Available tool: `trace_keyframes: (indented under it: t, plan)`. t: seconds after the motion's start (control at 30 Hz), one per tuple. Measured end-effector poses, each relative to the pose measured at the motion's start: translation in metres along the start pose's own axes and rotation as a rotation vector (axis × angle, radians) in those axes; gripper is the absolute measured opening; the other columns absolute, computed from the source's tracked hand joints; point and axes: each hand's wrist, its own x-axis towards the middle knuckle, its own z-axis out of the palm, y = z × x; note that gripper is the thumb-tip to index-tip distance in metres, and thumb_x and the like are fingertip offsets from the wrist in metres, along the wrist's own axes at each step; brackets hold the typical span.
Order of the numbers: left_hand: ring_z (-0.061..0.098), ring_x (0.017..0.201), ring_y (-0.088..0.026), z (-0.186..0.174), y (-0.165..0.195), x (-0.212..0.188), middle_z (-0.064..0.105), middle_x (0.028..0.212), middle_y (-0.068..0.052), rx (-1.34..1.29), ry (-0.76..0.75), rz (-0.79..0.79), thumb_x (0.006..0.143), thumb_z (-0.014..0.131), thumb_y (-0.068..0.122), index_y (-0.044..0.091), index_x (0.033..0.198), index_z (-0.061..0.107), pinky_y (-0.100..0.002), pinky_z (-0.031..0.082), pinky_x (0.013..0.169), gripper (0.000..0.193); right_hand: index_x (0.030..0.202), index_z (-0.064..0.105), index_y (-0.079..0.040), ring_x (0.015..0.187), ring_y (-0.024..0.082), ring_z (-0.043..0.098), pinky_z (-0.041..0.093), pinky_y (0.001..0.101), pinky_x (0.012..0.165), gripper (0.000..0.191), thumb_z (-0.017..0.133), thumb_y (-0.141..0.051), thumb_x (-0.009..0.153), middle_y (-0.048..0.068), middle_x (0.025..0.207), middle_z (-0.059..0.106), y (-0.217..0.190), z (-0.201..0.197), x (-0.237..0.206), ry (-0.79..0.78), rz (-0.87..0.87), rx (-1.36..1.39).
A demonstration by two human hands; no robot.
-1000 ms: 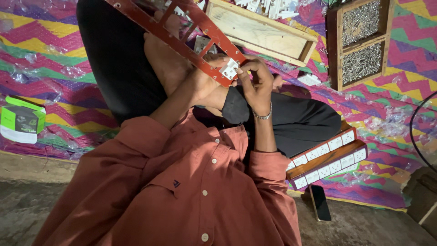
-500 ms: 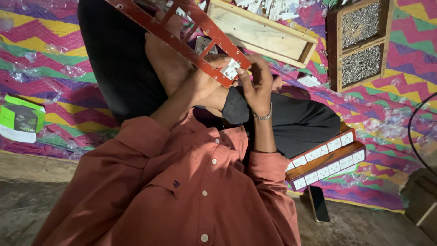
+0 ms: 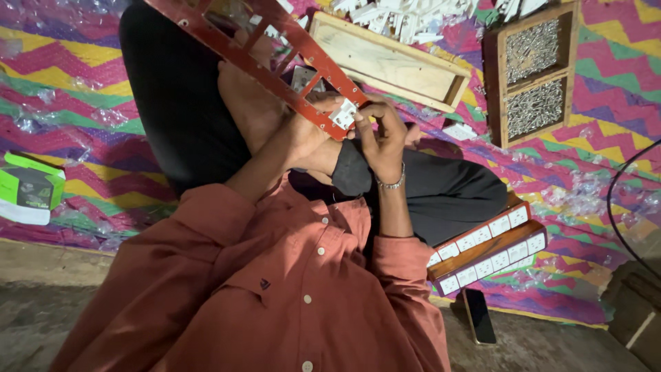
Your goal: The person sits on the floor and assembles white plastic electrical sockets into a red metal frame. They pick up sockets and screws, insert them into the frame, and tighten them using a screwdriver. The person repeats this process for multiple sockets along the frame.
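A long red metal frame (image 3: 268, 55) with cut-out openings slants from the top left down to my hands. My left hand (image 3: 303, 134) grips its lower end from below. A small white switch part (image 3: 344, 114) sits at that end of the frame, and the fingers of my right hand (image 3: 382, 134) pinch and press on it. A bracelet circles my right wrist. I sit cross-legged in black trousers and a rust-coloured shirt.
A wooden tray (image 3: 392, 58) lies ahead with a heap of white parts (image 3: 399, 14) behind it. A two-part wooden box of screws (image 3: 533, 69) stands at the right. Finished boards with white sockets (image 3: 489, 248), a phone (image 3: 478, 317) and a green box (image 3: 27, 189) rest on the zigzag mat.
My right fingers have shifted slightly on the white part. The frame and my left hand stay almost where they were.
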Motion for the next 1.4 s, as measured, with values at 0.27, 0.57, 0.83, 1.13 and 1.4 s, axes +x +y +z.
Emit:
trace_keyframes:
  t: [0.27, 0.57, 0.83, 1.13, 1.4]
  plan:
    - [0.069, 0.103, -0.022, 0.002, -0.002, -0.003, 0.072, 0.112, -0.010, -0.013, -0.015, 0.025, 0.103, 0.064, 0.019, 0.003, 0.121, 0.067, -0.043, 0.057, 0.088, 0.024, 0.113, 0.065, 0.002, 0.109, 0.020, 0.066, 0.053, 0.0301, 0.097, 0.011, 0.069, 0.001, 0.103, 0.013, 0.117, 0.068, 0.007, -0.003, -0.005, -0.027, -0.195, -0.133]
    - [0.070, 0.103, -0.023, -0.004, -0.007, -0.002, 0.072, 0.112, -0.012, -0.032, -0.041, 0.043, 0.105, 0.063, 0.018, 0.001, 0.119, 0.069, -0.043, 0.057, 0.087, 0.023, 0.111, 0.065, 0.003, 0.112, 0.023, 0.067, 0.053, 0.0327, 0.099, 0.011, 0.069, 0.000, 0.101, 0.015, 0.121, 0.068, -0.002, -0.003, -0.006, 0.000, -0.173, -0.136]
    - [0.070, 0.103, -0.024, -0.002, -0.006, -0.005, 0.072, 0.111, -0.011, -0.039, -0.020, 0.039, 0.102, 0.064, 0.016, 0.001, 0.118, 0.068, -0.045, 0.058, 0.086, 0.022, 0.105, 0.064, 0.003, 0.112, 0.024, 0.066, 0.051, 0.0355, 0.102, 0.007, 0.070, -0.001, 0.102, 0.012, 0.111, 0.069, -0.010, 0.001, -0.004, -0.002, -0.238, -0.174]
    - [0.070, 0.101, -0.022, -0.002, -0.007, -0.008, 0.073, 0.110, -0.010, -0.066, -0.003, 0.047, 0.101, 0.065, 0.016, 0.002, 0.117, 0.068, -0.042, 0.058, 0.085, 0.022, 0.101, 0.064, 0.001, 0.090, 0.019, 0.066, 0.057, 0.0319, 0.075, 0.006, 0.066, -0.003, 0.098, 0.012, 0.118, 0.064, -0.016, 0.006, -0.006, 0.009, 0.077, 0.061]
    - [0.070, 0.100, -0.020, -0.004, -0.008, -0.008, 0.072, 0.108, -0.010, -0.074, -0.037, 0.032, 0.102, 0.065, 0.016, 0.002, 0.117, 0.070, -0.041, 0.057, 0.085, 0.021, 0.109, 0.065, 0.003, 0.108, 0.021, 0.065, 0.053, 0.0309, 0.096, 0.007, 0.067, 0.000, 0.102, 0.013, 0.120, 0.065, -0.007, 0.002, -0.009, -0.032, -0.204, -0.157]
